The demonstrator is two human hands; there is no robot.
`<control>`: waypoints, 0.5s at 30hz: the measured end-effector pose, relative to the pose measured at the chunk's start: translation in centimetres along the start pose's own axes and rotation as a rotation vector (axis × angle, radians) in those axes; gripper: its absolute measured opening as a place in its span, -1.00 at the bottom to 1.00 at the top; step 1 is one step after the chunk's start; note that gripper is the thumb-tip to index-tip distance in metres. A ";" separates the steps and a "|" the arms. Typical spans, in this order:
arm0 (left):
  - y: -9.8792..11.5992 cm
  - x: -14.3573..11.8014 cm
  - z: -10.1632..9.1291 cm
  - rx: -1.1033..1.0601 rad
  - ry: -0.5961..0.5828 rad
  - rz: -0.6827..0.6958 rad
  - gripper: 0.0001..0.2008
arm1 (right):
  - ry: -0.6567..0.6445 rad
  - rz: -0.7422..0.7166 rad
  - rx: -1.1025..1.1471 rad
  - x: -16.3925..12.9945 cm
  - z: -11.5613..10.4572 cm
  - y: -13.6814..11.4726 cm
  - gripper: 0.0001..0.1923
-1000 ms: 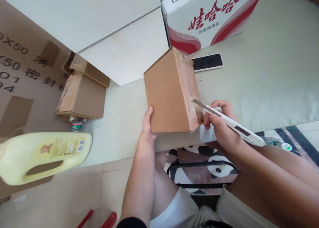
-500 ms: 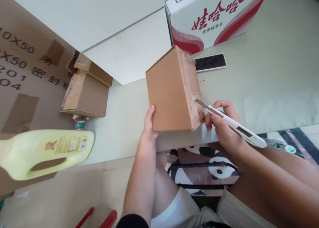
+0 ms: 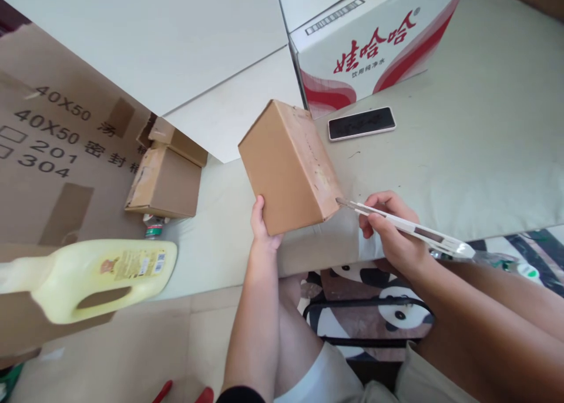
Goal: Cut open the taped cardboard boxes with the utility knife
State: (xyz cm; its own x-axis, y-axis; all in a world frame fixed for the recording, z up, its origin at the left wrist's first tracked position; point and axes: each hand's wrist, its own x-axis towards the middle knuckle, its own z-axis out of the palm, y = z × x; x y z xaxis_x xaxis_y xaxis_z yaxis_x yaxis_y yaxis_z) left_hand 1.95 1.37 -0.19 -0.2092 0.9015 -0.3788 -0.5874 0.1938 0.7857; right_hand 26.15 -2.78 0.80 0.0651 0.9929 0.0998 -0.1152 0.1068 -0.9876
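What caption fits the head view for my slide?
Left hand tilts a small cardboard box while right hand holds a utility knife, blade tip at its corner.

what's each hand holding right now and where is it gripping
The left hand grips the small cardboard box at its lower near corner. The right hand holds the white utility knife around the middle of its handle.

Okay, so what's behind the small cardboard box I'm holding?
Behind the small cardboard box stand a white panel and a red-and-white printed carton, with a phone lying beside it. The box hides the surface directly behind it; its contents cannot be seen.
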 end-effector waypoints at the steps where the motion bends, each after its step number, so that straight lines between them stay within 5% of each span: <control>1: 0.0 0.0 0.0 0.005 0.001 0.002 -0.52 | 0.006 -0.018 0.006 0.0 -0.1 0.1 -0.91; 15: -1.2 0.5 -0.1 0.126 -0.015 0.018 -0.59 | 0.091 -0.144 0.057 0.0 -0.5 0.0 -0.79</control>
State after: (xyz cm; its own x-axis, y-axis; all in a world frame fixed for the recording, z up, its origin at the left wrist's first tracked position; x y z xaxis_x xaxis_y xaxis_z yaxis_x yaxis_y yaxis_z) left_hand 2.49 1.57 -1.39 -0.2069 0.9109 -0.3571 -0.4803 0.2235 0.8482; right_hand 26.61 -2.77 0.74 0.1746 0.9583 0.2261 -0.1540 0.2534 -0.9550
